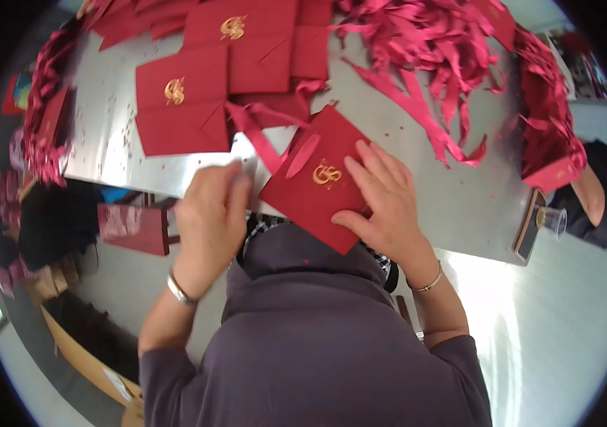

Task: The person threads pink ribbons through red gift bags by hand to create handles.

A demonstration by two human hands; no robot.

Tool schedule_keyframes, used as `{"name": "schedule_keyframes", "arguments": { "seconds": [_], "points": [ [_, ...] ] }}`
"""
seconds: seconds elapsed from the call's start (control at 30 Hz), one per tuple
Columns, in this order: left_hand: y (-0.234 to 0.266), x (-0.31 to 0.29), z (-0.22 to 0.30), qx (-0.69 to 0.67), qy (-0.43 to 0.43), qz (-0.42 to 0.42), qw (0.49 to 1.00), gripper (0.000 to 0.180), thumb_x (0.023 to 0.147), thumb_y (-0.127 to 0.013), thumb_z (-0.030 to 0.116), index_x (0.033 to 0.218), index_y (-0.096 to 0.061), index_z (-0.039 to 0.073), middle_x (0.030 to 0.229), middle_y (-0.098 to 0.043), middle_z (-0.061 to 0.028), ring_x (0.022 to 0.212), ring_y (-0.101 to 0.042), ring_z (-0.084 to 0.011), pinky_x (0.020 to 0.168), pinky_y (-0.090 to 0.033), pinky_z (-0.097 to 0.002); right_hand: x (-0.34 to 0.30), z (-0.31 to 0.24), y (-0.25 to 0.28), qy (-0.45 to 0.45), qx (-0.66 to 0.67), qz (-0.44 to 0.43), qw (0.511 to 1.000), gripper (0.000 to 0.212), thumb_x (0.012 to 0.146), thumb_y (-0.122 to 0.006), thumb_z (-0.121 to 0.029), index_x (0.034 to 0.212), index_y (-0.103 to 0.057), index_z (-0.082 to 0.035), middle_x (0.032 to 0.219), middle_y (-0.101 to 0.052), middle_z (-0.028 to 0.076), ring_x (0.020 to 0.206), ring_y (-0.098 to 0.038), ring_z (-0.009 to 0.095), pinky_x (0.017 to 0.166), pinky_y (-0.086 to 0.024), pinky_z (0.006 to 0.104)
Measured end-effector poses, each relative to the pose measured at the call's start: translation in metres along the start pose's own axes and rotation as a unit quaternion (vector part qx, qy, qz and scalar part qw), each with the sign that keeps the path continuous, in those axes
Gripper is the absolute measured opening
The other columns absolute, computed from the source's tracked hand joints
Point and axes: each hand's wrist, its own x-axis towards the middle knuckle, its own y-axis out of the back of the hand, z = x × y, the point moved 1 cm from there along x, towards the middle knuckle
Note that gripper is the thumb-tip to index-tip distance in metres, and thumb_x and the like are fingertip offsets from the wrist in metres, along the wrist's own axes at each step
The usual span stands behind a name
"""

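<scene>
A red paper pouch [317, 188] with a gold emblem lies turned at an angle, partly past the near edge of the metal table. A loop of pink ribbon [302, 156] crosses its upper left part. My right hand [381, 196] rests flat on the pouch's right side, thumb and fingers spread apart. To its left, my left hand [211, 206] is raised by the table edge, apart from the pouch. Its fingers are curled and smeared by motion, so whether they hold anything is hidden. A loose ribbon [257, 139] trails between the pouches just beyond.
More red pouches [182, 103] lie overlapped at the far left. A heap of pink ribbons [431, 43] covers the table's far right. Ribboned bundles hang at both table ends. A clear plastic cup [554, 222] stands at the right, near another person's arm [588, 192]. A reddish stool [132, 224] is lower left.
</scene>
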Motion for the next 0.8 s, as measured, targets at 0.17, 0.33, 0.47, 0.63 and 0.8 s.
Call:
{"name": "schedule_keyframes", "arguments": {
  "seconds": [0.17,0.33,0.47,0.63,0.8],
  "points": [
    [-0.022,-0.028,0.02,0.028,0.017,0.002,0.999,0.035,0.08,-0.075,0.011,0.107,-0.06,-0.004,0.098,-0.061,-0.0197,0.086,-0.061,-0.0351,0.073,-0.05,-0.0392,0.001,-0.002,-0.006,0.017,0.015,0.002,1.0,0.084,0.071,-0.076,-0.044,0.137,-0.048,0.0,0.144,-0.045,0.021,0.137,-0.039,0.036,0.11,-0.029,0.0494],
    [-0.029,-0.046,0.032,-0.397,0.229,0.047,0.888,0.024,0.09,-0.066,0.002,0.109,-0.051,0.001,0.089,-0.062,-0.0058,0.073,-0.06,-0.0115,0.063,-0.05,-0.0254,-0.013,-0.005,0.003,-0.001,0.038,0.091,0.995,0.09,0.075,-0.073,-0.046,0.142,-0.039,0.003,0.15,-0.033,0.024,0.138,-0.033,0.042,0.112,-0.027,0.0499],
    [-0.02,-0.03,0.041,-0.495,0.092,0.052,0.862,0.025,0.093,-0.062,0.003,0.115,-0.048,0.001,0.093,-0.063,-0.0093,0.072,-0.061,-0.0141,0.066,-0.052,-0.0267,-0.028,0.008,0.017,-0.117,0.19,0.202,0.954,0.066,0.085,-0.069,-0.02,0.14,-0.041,0.002,0.134,-0.051,0.024,0.125,-0.051,0.037,0.103,-0.041,0.0413],
    [-0.032,0.011,0.081,-0.555,0.052,-0.027,0.83,0.045,0.098,-0.057,0.01,0.138,-0.039,0.001,0.117,-0.061,-0.0121,0.093,-0.062,-0.0167,0.074,-0.053,-0.0286,-0.039,0.038,0.059,-0.192,0.415,0.281,0.844,0.027,0.099,-0.055,-0.012,0.123,-0.057,-0.001,0.104,-0.062,0.004,0.096,-0.058,0.011,0.083,-0.048,0.0259],
    [-0.055,0.009,0.067,-0.466,0.101,-0.046,0.878,0.035,0.096,-0.054,0.004,0.131,-0.048,0.0,0.119,-0.061,-0.0128,0.092,-0.064,-0.0181,0.073,-0.053,-0.0278,0.03,0.141,0.143,-0.165,0.421,0.504,0.736,0.027,0.101,-0.051,-0.015,0.123,-0.059,0.001,0.099,-0.063,0.0,0.086,-0.054,0.004,0.072,-0.045,0.021]
  ]
}}
